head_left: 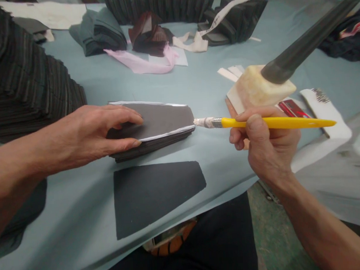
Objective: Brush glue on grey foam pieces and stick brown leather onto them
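Observation:
A stack of dark tapered pieces (164, 115) lies on the table, with white lines along both long edges of its top piece. My left hand (99, 130) rests over the stack's wide end, thumb on the near edge and fingers across the top. In my right hand (264, 143) is a paintbrush (271, 123) with a yellow handle, pinched between thumb and fingers. White stuff coats its bristles, and the tip meets the stack's narrow right end. Closer to me a single dark tapered piece (158, 195) lies flat on the table.
Tall piles of dark pieces (25, 82) stand at the left, more along the back. A pale block-shaped container (255, 88) with a thick dark handle sits behind my right hand. A pink cloth strip (144, 63) lies farther back. The table's front edge (224, 196) runs before my lap.

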Demonstrator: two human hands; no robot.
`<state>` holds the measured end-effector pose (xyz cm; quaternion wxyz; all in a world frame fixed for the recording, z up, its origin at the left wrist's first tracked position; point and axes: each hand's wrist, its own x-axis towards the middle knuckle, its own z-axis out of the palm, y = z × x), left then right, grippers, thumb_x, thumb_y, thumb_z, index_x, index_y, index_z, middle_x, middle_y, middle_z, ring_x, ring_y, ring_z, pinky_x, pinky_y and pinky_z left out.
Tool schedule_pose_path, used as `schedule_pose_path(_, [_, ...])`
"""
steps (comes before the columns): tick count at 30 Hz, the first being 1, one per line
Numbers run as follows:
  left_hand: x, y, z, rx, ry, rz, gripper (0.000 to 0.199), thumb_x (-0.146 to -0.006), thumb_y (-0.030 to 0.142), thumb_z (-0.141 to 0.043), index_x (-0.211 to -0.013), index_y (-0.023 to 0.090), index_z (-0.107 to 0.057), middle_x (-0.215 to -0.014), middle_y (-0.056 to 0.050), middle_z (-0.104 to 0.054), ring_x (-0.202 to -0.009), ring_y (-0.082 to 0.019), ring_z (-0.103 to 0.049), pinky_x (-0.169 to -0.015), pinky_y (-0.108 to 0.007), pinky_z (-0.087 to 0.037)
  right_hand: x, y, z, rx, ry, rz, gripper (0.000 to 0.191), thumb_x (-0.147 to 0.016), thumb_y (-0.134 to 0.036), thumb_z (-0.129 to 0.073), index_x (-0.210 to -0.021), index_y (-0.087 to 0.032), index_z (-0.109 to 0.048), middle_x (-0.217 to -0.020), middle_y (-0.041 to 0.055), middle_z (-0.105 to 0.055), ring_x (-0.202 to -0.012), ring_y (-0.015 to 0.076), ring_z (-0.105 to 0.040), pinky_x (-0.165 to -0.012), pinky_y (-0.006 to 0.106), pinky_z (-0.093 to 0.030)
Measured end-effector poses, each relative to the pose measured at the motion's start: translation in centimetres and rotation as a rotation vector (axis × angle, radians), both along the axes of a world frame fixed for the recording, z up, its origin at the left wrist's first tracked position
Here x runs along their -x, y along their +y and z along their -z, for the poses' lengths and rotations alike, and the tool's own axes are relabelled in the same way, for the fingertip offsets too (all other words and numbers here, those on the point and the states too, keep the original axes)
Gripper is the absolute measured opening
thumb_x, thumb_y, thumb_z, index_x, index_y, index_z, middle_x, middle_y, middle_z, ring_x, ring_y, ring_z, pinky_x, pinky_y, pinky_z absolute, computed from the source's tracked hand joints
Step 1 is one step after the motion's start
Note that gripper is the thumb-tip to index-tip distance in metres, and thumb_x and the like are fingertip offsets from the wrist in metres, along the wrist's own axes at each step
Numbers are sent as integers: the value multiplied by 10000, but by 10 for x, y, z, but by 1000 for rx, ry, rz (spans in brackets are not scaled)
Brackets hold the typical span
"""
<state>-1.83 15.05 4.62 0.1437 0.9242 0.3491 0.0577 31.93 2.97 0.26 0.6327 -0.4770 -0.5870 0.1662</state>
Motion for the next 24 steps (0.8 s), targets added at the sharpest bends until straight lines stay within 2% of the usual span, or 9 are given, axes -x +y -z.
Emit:
schedule_pose_path(3, [-6,-6,-7,5,28,-19,606,-966,688,-448,-1280,256,-734,-1145,-32,-796,-884,-199,-718,-788,-337,-540,0,-2,2,2,4,-8,299,-1040,-509,-734,-930,-231,-737,-607,-56,-623,-480,87,-579,-402,196,-410])
schedule_pose_path(5, [-12,-10,-9,-24,31,-10,566,-972,570,-430,-1309,220,-721,-1099,-54,-795,-858,-195,-709,-819,-338,-555,-1,-4,3,-14,10,-14,270,-1046,-486,-731,-939,-239,-737,-614,-55,-629,-476,87,-577,-400,198,-420])
schedule_pose_path(9, [-20,-18,-2,-181,41,6,583,-975,462,-374,-1409,203,-663,-1192,-111,-784,-965,-260,-751,-921,-397,-602,-1,-6,5,-59,-6,25,244,-1068,-466,-703,-967,-245,-730,-627,-58,-652,-459,84,-571,-402,200,-439])
schedule_pose_path(12, [-19,-22,10,-272,104,-55,573,-1005,425,-315,-1485,266,-585,-1198,-94,-776,-1057,-286,-761,-934,-417,-618,-2,-10,8,-99,-31,35,194,-1094,-421,-667,-1030,-253,-738,-670,-53,-700,-460,78,-590,-413,195,-450])
schedule_pose_path(16, [-17,-28,18,-306,119,-80,549,-1067,445,-282,-1522,275,-538,-1201,-88,-764,-1128,-283,-750,-1018,-431,-621,-6,-13,11,-135,-91,9,116,-1114,-312,-632,-1139,-273,-738,-754,-48,-766,-467,64,-614,-432,180,-480])
schedule_pose_path(19, [-16,-32,16,-307,81,-78,515,-1087,468,-342,-1466,244,-608,-1199,-93,-787,-1091,-259,-762,-1009,-402,-632,-7,-9,15,-141,-157,4,130,-1116,-254,-615,-1179,-266,-728,-767,-51,-778,-463,51,-615,-453,161,-502])
schedule_pose_path(22, [-11,-33,13,-332,21,-24,475,-1107,444,-393,-1352,176,-700,-1213,-115,-813,-1055,-234,-779,-1040,-394,-640,-8,1,20,-135,-198,-12,150,-1131,-299,-582,-1144,-243,-720,-770,-40,-774,-479,60,-642,-466,168,-526])
schedule_pose_path(24, [-3,-32,15,-348,-30,12,436,-1103,439,-451,-1311,183,-736,-1238,-106,-819,-1061,-223,-787,-1076,-382,-636,-8,6,23,-113,-230,-12,181,-1135,-341,-571,-1121,-232,-716,-774,-33,-777,-491,66,-653,-479,176,-540])
